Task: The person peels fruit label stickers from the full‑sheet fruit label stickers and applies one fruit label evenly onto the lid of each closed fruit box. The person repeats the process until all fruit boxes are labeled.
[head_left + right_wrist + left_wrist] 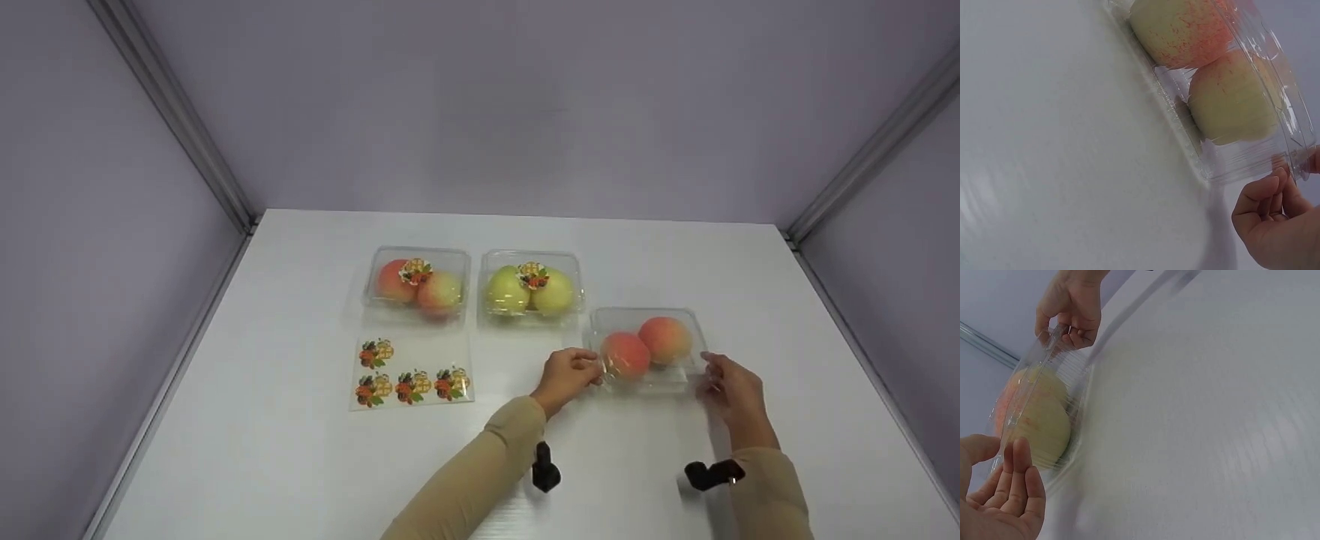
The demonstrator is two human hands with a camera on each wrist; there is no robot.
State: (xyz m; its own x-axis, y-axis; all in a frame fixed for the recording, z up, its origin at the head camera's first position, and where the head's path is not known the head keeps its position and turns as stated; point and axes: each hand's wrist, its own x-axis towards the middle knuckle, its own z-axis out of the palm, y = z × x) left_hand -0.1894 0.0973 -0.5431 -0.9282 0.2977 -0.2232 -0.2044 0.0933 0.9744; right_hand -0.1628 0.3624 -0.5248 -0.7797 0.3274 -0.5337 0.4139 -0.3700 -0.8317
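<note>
A clear plastic clamshell box (611, 321) at the right of the table holds two red-and-yellow peaches (665, 340), seen through its walls. At its left front corner, my left hand (568, 377) pinches the rim between thumb and fingers. My right hand (739, 390) pinches the rim at the opposite side. The left wrist view shows both hands on the rim, with the lid down over the peaches (1044, 430). In the right wrist view, the box's bottom (1176, 132) lies on or just above the table; which one I cannot tell.
Behind to the left stand a closed box of peaches (375, 256) and a closed box of green apples (491, 260), each with a fruit sticker on its lid. In front lies a sticker sheet (435, 350) with several fruit stickers. Walls enclose the white table (262, 420).
</note>
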